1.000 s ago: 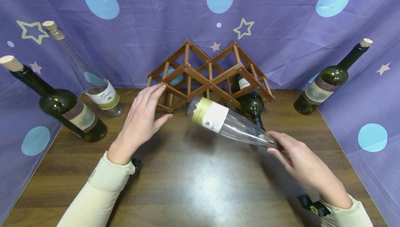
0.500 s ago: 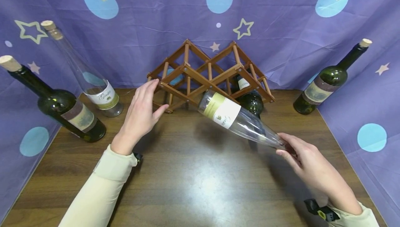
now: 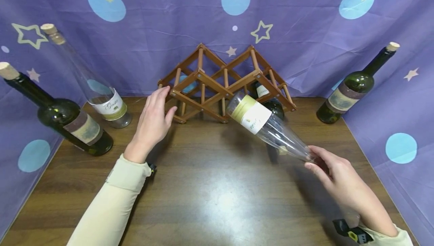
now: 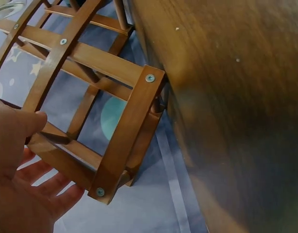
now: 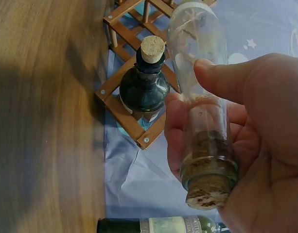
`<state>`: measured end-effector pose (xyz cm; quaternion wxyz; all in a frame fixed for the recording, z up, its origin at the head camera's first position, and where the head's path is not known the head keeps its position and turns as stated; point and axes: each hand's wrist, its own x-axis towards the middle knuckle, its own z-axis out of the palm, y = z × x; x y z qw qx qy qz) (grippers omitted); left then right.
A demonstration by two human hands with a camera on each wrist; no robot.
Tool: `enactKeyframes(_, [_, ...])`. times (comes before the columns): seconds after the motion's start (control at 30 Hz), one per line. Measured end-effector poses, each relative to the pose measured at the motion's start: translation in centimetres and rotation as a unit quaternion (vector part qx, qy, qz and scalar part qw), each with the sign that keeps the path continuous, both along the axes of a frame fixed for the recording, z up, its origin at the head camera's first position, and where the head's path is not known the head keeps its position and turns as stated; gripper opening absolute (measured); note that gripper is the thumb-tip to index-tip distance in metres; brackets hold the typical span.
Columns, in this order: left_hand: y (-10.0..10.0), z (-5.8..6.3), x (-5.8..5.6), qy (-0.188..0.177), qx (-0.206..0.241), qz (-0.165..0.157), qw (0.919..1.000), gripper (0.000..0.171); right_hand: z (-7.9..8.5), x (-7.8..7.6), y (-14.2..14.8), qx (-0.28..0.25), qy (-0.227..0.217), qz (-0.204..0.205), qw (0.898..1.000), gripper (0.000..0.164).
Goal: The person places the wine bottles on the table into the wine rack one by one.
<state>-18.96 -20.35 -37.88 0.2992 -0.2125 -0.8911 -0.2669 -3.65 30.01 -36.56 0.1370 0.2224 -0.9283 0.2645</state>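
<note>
My right hand (image 3: 342, 174) grips the neck of a clear wine bottle (image 3: 255, 116), thumb on one side and fingers round the other. A cork (image 5: 209, 194) plugs its mouth, which points toward me. The bottle's base is raised in front of the wooden wine rack (image 3: 200, 75), overlapping its lower middle right. At the rack's left end, my left hand (image 3: 150, 123) has its fingers nearly straight beside the corner. In the left wrist view its thumb and fingertips (image 4: 73, 194) lie along the end slat. A dark green bottle (image 5: 144, 90) lies in the rack, corked neck toward me.
On the left stand a corked dark green bottle (image 3: 84, 127) and a corked clear bottle (image 3: 110, 104). Another dark green bottle (image 3: 344, 97) stands at the right. A purple patterned cloth (image 3: 145, 23) hangs behind and beside the wooden table (image 3: 190, 185).
The right hand has moved to the right with the clear bottle, its base now farther right along the rack's front. The left hand has shifted slightly back and left at the rack's corner.
</note>
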Motion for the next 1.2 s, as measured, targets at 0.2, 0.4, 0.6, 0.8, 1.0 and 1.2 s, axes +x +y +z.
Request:
enactKeyframes(0.2, [0.0, -0.5, -0.4, -0.002, 0.011, 0.007, 0.9999, 0.059, -0.2, 0.1, 0.3, -0.004, -0.008, -0.019, 1.0, 0.046])
enactKeyframes(0.4, [0.1, -0.8, -0.5, 0.001, 0.019, 0.027, 0.9994, 0.052, -0.2, 0.2, 0.3, -0.018, -0.024, -0.031, 0.999, 0.041])
enactKeyframes(0.6, [0.1, -1.0, -0.5, 0.003, 0.027, 0.063, 0.9976, 0.045, -0.3, 0.2, 0.1, -0.026, -0.027, -0.041, 0.998, 0.039])
enactKeyframes(0.8, [0.2, -0.9, -0.5, 0.007, 0.022, 0.07, 0.9973, 0.044, -0.3, 0.1, -0.1, -0.04, -0.06, -0.07, 0.995, 0.039])
enactKeyframes(1.0, [0.3, -0.8, -0.5, 0.002, 0.025, 0.081, 0.9964, 0.043, 0.0, 0.2, -0.9, -0.053, -0.094, -0.089, 0.99, 0.039])
enactKeyframes(1.2, [0.2, -0.8, -0.6, 0.001, 0.028, 0.101, 0.9945, 0.042, 0.7, 0.5, -2.0, -0.072, -0.142, -0.087, 0.983, 0.037])
